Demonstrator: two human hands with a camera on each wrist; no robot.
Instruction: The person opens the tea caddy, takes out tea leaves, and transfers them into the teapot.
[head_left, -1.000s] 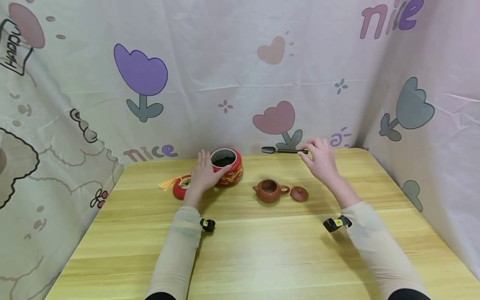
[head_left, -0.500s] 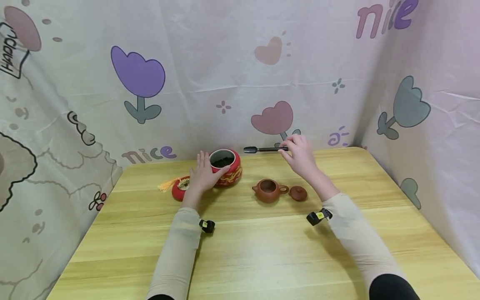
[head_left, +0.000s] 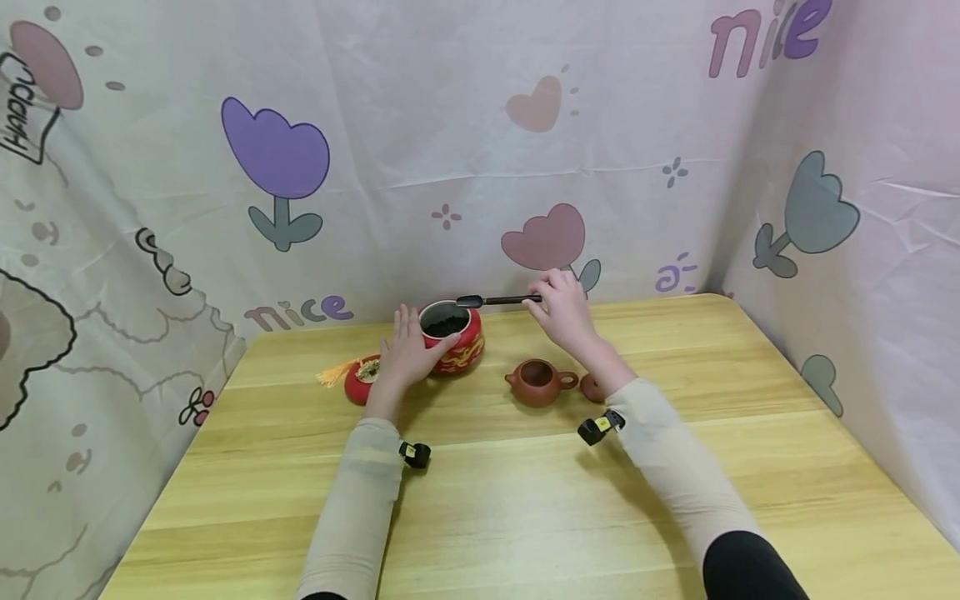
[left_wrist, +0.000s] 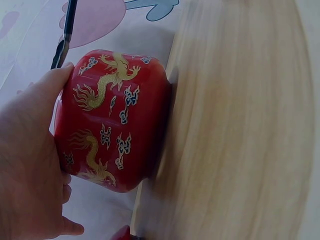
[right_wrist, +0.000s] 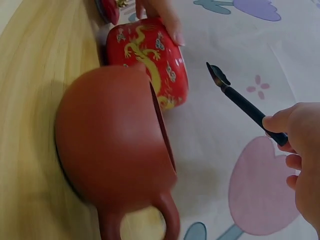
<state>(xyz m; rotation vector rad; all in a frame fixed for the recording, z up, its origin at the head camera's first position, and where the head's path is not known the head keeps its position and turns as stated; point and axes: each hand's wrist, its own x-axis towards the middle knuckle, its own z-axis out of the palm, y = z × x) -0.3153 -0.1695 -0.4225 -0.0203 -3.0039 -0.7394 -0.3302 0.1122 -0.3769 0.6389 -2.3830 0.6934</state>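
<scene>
With its thumb across the front, my left hand [head_left: 405, 354] holds a red tea jar [head_left: 463, 352] decorated with gold dragons. The lidless jar stands upright, dark loose tea leaves [head_left: 447, 323] inside. My right hand [head_left: 562, 312] pinches the black handle of a small tea scoop [head_left: 498, 300]. The scoop lies nearly level, its tip above the jar's right rim; in the right wrist view its bowl [right_wrist: 218, 75] is apart from the jar. A brown clay teapot [head_left: 536, 387] sits uncovered to the right of the jar. Its lid [head_left: 591, 387] is partly hidden by my right wrist.
The red jar lid [head_left: 358, 385] with an orange tassel [head_left: 336, 372] lies left of the jar, partly behind my left hand. The wooden table [head_left: 487, 508] ends at a patterned cloth backdrop [head_left: 405, 150]. Wrist cameras are strapped to both arms.
My right hand has moved left with the scoop, from right of the teapot to the jar's rim. My left hand and the jar have stayed in place.
</scene>
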